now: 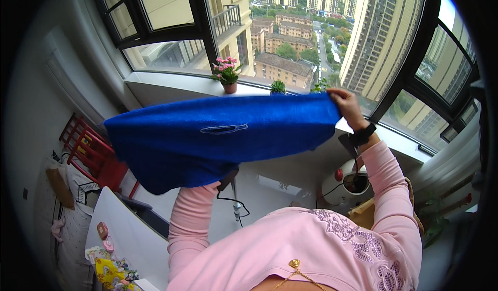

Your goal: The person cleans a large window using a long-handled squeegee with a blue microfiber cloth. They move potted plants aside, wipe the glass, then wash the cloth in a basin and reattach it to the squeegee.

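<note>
A large piece of bright blue cloth [225,143], with a small white-outlined oval mark near its middle, is stretched out before me at chest height. My right hand [344,102] pinches its upper right corner, and a black band sits on that wrist. My left forearm, in a pink sleeve, reaches up under the cloth's lower left part; the left hand is hidden behind the fabric. The cloth's lower left portion hangs in a loose fold over that wrist.
A windowsill [171,81] beyond the cloth holds a pink-flowered potted plant [228,75] and a succulent [278,86]. A red wooden chair [105,166] and white table [128,232] stand left. A white-and-red round appliance [334,188] with a cable stands on the right.
</note>
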Demonstrator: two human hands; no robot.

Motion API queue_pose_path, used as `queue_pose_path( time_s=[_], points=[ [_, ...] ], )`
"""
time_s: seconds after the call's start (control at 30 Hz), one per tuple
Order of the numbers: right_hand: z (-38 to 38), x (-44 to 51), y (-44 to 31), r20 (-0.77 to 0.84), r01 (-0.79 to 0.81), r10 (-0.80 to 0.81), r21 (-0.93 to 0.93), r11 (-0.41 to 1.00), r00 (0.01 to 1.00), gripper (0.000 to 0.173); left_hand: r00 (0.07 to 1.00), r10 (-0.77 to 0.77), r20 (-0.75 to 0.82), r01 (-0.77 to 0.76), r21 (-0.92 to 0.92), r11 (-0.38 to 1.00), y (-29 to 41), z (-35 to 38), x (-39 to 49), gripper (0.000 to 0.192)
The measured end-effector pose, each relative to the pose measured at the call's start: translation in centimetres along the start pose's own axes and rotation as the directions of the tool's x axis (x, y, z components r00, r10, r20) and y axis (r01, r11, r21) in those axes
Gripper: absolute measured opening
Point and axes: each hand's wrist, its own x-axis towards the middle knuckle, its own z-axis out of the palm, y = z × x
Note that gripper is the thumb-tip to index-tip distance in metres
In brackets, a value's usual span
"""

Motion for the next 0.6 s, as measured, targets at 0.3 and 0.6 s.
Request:
queue_pose_path(
  time_s=[0.3, 0.6],
  points=[
    [3.6, -7.0, 2.2, 0.562, -0.275, 0.385, -0.273, 0.922, 0.732, 0.038, 1.0, -0.018, 0.021, 0.018, 0.025, 1.0, -0.3, 1.3, 3.7, 0.026],
    [19.0, -12.7, -3.1, 0.651, -0.21, -0.05, 0.315, 0.925, 0.758, 0.024, 0.984, -0.082, 0.161, 0.081, 0.012, 0.997, -1.4, 8.0, 8.0, 0.027]
  ],
)
